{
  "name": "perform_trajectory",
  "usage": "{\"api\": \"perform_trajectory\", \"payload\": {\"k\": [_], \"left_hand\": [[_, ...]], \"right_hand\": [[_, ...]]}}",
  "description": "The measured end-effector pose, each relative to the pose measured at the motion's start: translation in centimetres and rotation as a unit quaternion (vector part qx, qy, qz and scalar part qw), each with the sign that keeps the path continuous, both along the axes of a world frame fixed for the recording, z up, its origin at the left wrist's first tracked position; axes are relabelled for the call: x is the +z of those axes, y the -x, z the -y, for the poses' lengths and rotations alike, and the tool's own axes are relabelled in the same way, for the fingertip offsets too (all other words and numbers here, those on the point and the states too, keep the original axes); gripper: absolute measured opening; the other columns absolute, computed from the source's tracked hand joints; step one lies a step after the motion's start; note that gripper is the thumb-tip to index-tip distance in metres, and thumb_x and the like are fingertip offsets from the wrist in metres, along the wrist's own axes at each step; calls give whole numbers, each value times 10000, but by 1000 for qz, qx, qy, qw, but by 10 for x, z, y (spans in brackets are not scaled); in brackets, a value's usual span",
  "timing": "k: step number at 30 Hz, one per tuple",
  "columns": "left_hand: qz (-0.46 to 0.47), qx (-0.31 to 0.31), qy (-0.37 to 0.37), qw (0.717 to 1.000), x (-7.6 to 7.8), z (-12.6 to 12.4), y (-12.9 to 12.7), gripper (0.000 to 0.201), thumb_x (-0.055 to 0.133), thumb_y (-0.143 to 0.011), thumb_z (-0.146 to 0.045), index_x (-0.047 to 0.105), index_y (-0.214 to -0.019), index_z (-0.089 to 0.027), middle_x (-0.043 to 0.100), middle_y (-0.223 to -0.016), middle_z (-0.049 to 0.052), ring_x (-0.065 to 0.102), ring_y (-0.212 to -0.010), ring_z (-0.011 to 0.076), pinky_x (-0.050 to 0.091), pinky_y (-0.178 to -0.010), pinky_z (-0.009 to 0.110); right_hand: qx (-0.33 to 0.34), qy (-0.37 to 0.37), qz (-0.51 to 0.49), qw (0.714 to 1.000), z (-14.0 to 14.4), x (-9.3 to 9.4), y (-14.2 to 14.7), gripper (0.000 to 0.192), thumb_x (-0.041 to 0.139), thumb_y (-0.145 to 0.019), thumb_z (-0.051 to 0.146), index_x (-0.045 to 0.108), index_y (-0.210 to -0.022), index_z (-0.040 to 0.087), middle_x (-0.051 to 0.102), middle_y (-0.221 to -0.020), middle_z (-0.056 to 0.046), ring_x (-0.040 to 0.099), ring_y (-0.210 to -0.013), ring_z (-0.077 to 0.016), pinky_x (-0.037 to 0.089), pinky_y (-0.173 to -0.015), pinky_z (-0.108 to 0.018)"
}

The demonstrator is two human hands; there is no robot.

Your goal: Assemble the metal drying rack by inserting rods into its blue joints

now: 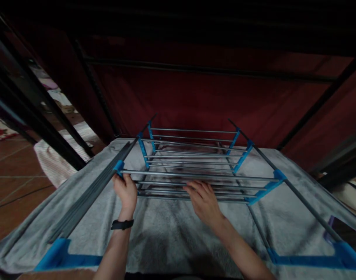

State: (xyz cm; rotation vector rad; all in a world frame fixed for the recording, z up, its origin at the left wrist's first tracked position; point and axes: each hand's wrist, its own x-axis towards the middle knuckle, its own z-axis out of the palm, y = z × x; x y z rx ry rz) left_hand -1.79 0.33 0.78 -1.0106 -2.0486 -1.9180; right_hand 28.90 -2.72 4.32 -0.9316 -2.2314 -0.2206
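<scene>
A folding drying rack (pixel 195 155) of grey metal rods and blue plastic joints lies on a grey blanket (pixel 166 229). My left hand (pixel 125 191) grips the nearest cross rod close to its left blue joint (pixel 118 167); a black band sits on that wrist. My right hand (pixel 203 198) rests palm down on the rods near the middle, fingers spread over them. Long grey side bars run from the rack back toward me, ending in blue feet (pixel 56 254) at the lower corners.
A dark red wall (pixel 209 93) with black frame bars stands behind the rack. Reddish floor tiles (pixel 14 182) lie to the left, with a pale striped cloth (pixel 53 163) on them. A dark phone-like slab (pixel 345 231) lies on the blanket at the right.
</scene>
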Motion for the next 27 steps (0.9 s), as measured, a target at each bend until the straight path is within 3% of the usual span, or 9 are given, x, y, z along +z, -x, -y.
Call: {"api": "perform_trajectory", "payload": {"k": [5,9,14,19,23,27], "left_hand": [[-32,-16,-3,999,-3,11,-9,383,555,-891,-324,565,-1220,-127,593,-1247,167,521,-1254,310,370,-1128,466],[-37,-37,2,999,-13,30,-17,530,520,-949,-384,467,-1411,-129,526,-1367,184,473,-1312,290,343,-1148,454],[-2,-62,0,998,-33,54,-22,523,483,-981,-436,465,-1430,-170,500,-1404,171,471,-1316,270,359,-1132,427],[56,-61,-8,997,-52,53,-9,439,542,-943,-422,562,-1326,-209,571,-1311,125,530,-1243,253,394,-1106,424],[149,-60,-48,986,-49,39,3,320,583,-901,-395,630,-1153,-203,651,-1160,88,612,-1087,223,458,-1031,418],[164,-62,-59,983,-39,36,2,286,587,-887,-355,626,-1123,-199,662,-1110,80,621,-1036,210,482,-988,391]], "right_hand": [[9,54,32,998,5,-32,-21,422,438,-937,60,622,-1262,257,633,-1301,-65,543,-1217,-225,470,-994,-419],[-7,94,2,996,-8,-37,-37,365,447,-953,109,643,-1210,279,594,-1352,-66,540,-1239,-254,491,-996,-466],[19,180,-40,983,-22,-27,-46,287,376,-1016,245,627,-1152,279,653,-1243,-60,612,-1156,-224,520,-983,-430],[-25,272,56,960,-40,-10,-48,353,331,-1030,361,614,-1218,262,701,-1157,-92,650,-1121,-262,523,-973,-459],[-32,302,67,950,-60,4,-46,430,325,-1019,383,534,-1372,254,577,-1410,-80,536,-1316,-245,471,-1076,-427],[-20,339,71,938,-69,13,-40,465,362,-999,405,503,-1411,238,514,-1474,-67,491,-1357,-238,423,-1131,-426]]}}
